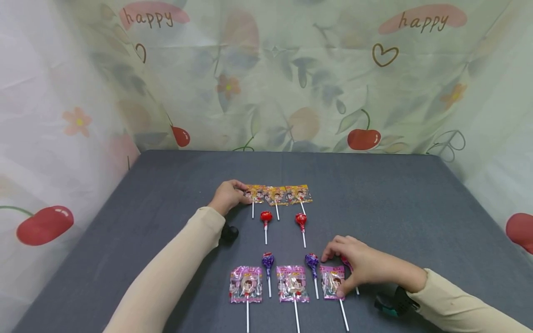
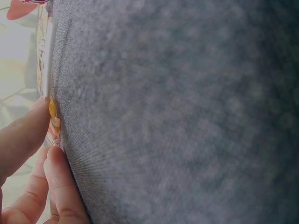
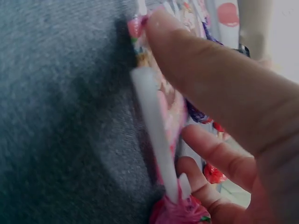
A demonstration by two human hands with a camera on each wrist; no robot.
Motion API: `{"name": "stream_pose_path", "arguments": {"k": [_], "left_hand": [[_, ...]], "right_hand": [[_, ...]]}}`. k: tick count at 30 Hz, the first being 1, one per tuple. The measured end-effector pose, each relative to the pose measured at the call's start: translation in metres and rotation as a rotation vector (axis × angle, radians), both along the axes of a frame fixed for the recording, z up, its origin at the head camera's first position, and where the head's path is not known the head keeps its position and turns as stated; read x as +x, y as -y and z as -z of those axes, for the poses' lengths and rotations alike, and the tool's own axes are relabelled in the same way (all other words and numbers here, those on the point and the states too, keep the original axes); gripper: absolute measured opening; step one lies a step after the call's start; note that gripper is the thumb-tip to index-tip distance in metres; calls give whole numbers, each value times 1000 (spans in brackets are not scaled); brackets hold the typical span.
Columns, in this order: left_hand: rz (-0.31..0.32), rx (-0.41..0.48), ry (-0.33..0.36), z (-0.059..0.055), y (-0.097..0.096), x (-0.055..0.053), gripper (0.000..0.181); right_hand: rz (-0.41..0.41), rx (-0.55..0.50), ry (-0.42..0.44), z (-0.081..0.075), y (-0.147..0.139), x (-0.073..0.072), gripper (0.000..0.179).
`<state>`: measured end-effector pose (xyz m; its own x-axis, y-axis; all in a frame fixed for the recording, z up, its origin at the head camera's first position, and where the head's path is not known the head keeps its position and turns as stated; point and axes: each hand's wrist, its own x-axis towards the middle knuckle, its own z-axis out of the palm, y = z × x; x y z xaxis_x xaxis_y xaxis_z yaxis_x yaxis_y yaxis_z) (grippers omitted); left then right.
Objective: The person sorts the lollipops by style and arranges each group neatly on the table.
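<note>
At the back of the table, my left hand (image 1: pixel 228 198) pinches the left edge of a yellow-wrapped flat lollipop (image 1: pixel 255 194), thumb and fingertips on its wrapper (image 2: pixel 54 116). Two more yellow-wrapped lollipops (image 1: pixel 276 195) (image 1: pixel 298 194) lie beside it in a row. My right hand (image 1: pixel 362 261) grips the rightmost pink-wrapped flat lollipop (image 1: pixel 331 280), thumb at its lower corner, fingers bent over its upper end. Partly hidden under that hand lies a round pink lollipop (image 3: pixel 180 212), its white stick close beside the packet.
Two red round lollipops (image 1: pixel 266 217) (image 1: pixel 300 220) lie mid-table. In the front row, two purple ones (image 1: pixel 268 261) (image 1: pixel 311 262) alternate with pink-wrapped flat lollipops (image 1: pixel 246 284) (image 1: pixel 293 283). A printed curtain (image 1: pixel 275 83) hangs behind the grey table (image 1: pixel 387 194).
</note>
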<state>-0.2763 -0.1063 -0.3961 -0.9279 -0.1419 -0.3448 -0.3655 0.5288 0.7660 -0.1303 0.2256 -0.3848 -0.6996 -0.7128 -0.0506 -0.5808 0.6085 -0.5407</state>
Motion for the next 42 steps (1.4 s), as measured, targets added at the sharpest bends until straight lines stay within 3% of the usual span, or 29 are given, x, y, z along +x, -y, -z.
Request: {"name": "stream_pose_path", "arguments": {"k": [13,19,27,35,42], "left_hand": [[6,4,3,-3,0,3,39],[10,-4,-6,-2,1,2,38],[17,8,-19,-3,1,4,37],[18,16,-35,-4,0,7,38],[17,3,-27,-2,1,4,38]], "right_hand": [[21,42,-2,-1,5,-3,56],[68,46,52,-6,4,-6,55],[67,-59,154,-9,4,-10,48],[65,-139,85,-15,2,-10,44],[56,-224,140,-19,4,-11,41]]}}
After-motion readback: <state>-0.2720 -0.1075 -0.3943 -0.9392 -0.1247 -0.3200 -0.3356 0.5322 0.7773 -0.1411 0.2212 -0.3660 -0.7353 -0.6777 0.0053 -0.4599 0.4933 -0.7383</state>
